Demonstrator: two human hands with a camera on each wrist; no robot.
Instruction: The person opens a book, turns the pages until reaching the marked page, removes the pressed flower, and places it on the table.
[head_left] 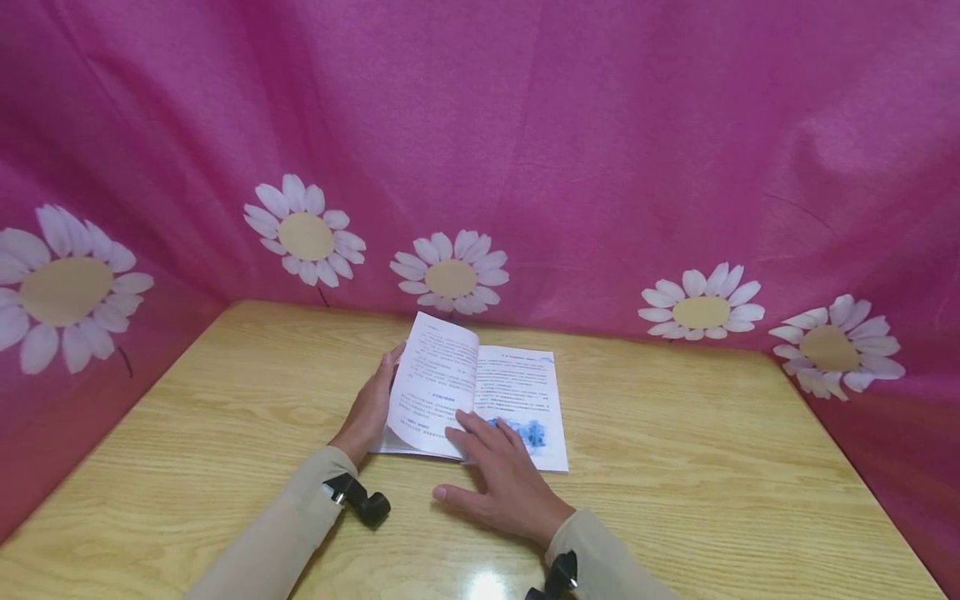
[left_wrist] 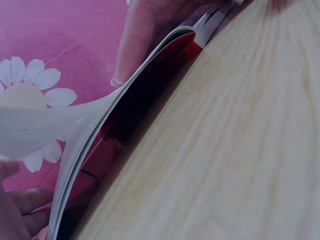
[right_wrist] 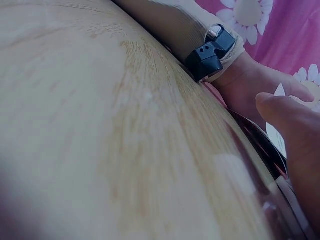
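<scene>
An open book [head_left: 517,379] with printed text lies on the wooden table, a blue picture low on its right page. One left page [head_left: 435,383] stands raised and curved. At the book's left edge my left hand [head_left: 369,408] holds the left side, its fingers partly hidden behind the raised page. In the left wrist view, the left half of the book [left_wrist: 95,127] bends up off the table, with a red and dark cover beneath. My right hand [head_left: 506,483] lies over the lower middle, fingers spread and touching the page near the fold, thumb apart.
The wooden table [head_left: 675,467] extends around the book. Behind and at both sides hangs a pink cloth [head_left: 570,167] printed with white daisies. Small black devices sit on the left wrist [head_left: 367,504] and right wrist [head_left: 558,575].
</scene>
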